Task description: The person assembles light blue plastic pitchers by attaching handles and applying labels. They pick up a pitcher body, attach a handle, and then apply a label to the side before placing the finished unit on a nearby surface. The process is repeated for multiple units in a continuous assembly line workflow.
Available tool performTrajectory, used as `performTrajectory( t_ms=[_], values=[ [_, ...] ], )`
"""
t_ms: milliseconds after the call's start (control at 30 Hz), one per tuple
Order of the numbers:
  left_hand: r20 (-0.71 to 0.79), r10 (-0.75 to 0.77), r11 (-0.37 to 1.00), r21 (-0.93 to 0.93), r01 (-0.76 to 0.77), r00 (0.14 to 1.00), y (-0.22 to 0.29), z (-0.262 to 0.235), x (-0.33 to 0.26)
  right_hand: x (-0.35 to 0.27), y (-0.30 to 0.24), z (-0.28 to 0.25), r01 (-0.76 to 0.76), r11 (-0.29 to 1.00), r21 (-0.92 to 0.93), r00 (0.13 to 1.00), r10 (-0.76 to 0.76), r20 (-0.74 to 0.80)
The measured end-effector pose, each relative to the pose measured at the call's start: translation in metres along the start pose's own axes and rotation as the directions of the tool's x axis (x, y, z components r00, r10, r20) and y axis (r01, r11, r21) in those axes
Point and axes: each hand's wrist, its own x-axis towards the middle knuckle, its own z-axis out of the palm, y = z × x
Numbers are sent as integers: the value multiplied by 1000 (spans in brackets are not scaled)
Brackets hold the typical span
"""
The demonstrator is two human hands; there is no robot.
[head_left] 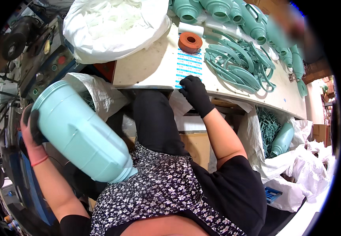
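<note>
My left hand (31, 128), in a pink and black glove, holds a large pale teal plastic bottle-shaped shell (80, 131) from its wide threaded end. The shell lies tilted, its narrow neck resting against my lap on a dark flowered apron. At the table's near edge my right hand (196, 94), in a black glove, has its fingers curled in a pinch on the lower corner of a blue and white label sheet (189, 65). Whether a single label is between the fingertips is hidden. An orange-brown tape roll (190, 42) sits on the top of the sheet.
A white sack of pale plastic pieces (80, 43) stands on the table's (147, 72) left. Teal straps (239, 65) lie in a heap on the right, with several teal shells (253, 27) behind. Below right, a sack (253, 141) holds teal scraps and a shell. Machinery (40, 74) stands left.
</note>
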Motion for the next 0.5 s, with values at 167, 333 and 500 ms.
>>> performTrajectory(
  t_ms=[167,333,500],
  values=[
    [35,3,998,-62,-1,999,8,26,-7,11,-13,-9,-53,996,-66,995,59,82],
    [6,18,993,-117,-18,1000,7,10,-21,-4,-8,6,4,995,-101,999,-8,-39],
    [-131,3,987,-157,-24,991,-9,-24,-43,-16,-49,-22,135,979,154,986,-118,-114]
  ],
)
